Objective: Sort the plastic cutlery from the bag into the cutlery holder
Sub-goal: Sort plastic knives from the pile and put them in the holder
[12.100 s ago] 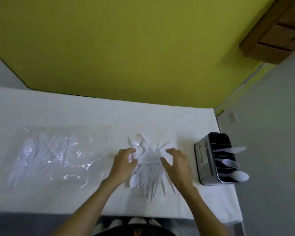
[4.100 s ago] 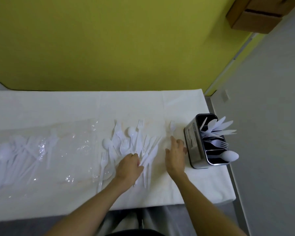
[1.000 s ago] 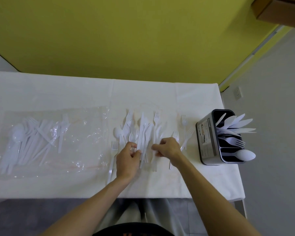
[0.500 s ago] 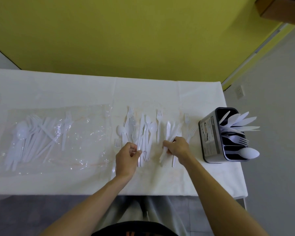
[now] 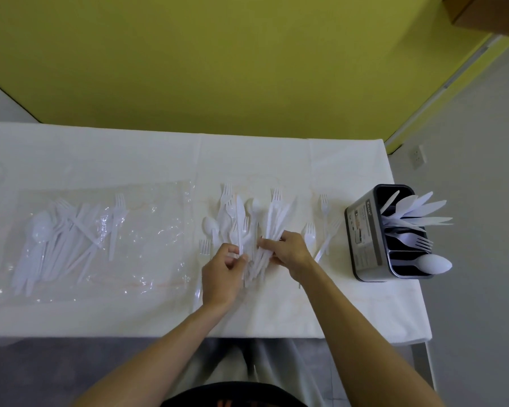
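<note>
A spread of white plastic forks, spoons and knives (image 5: pixel 254 218) lies on the white table (image 5: pixel 147 154) in front of me. My left hand (image 5: pixel 222 274) pinches a white knife (image 5: pixel 239 221) by its handle. My right hand (image 5: pixel 288 249) grips a bundle of several white knives (image 5: pixel 276 221) just right of it. The clear plastic bag (image 5: pixel 147 239) lies flat at the left with more cutlery (image 5: pixel 56 239) inside. The dark cutlery holder (image 5: pixel 365 239) stands at the right edge, holding knives at the back, a fork in the middle and a spoon in front.
Three loose forks (image 5: pixel 323 227) lie between the pile and the holder. The table's right edge runs just past the holder. A yellow wall (image 5: pixel 247 69) stands behind the table. A wall socket (image 5: pixel 417 155) shows at the right.
My right hand has shifted left into the pile and gathered several knives together. My left hand stays at the pile's near edge, holding the knife handle.
</note>
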Action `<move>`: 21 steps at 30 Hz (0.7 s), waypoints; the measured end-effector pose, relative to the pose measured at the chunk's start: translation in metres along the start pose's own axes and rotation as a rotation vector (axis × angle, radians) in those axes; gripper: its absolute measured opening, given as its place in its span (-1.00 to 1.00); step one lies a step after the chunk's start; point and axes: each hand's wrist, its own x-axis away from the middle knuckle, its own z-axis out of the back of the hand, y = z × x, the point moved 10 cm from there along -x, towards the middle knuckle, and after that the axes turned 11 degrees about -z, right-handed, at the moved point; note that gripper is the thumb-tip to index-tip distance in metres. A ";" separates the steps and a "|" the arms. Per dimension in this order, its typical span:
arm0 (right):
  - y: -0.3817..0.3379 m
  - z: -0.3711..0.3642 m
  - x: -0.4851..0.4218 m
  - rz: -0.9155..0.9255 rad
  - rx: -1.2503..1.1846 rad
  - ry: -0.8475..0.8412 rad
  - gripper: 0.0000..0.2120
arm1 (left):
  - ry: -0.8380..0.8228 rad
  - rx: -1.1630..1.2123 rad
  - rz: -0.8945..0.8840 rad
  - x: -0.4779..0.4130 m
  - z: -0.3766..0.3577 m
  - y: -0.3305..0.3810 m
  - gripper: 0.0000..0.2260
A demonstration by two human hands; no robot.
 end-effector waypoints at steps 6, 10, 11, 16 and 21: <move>-0.010 0.021 0.020 0.019 -0.153 -0.137 -0.77 | 0.039 0.075 -0.048 -0.009 0.013 0.006 -0.94; -0.043 0.066 0.057 0.197 -0.197 -0.072 -0.80 | 0.022 0.121 -0.115 -0.020 0.003 0.034 -0.94; -0.053 0.080 0.069 0.247 -0.199 -0.051 -0.80 | 0.012 0.132 -0.136 -0.023 -0.001 0.043 -0.94; -0.089 0.186 0.121 0.394 -0.418 0.109 -0.87 | -0.086 0.231 -0.280 -0.034 -0.042 0.119 -0.91; -0.069 0.281 0.116 0.310 -0.704 0.386 -0.90 | -0.252 0.391 -0.362 -0.035 -0.106 0.196 -0.87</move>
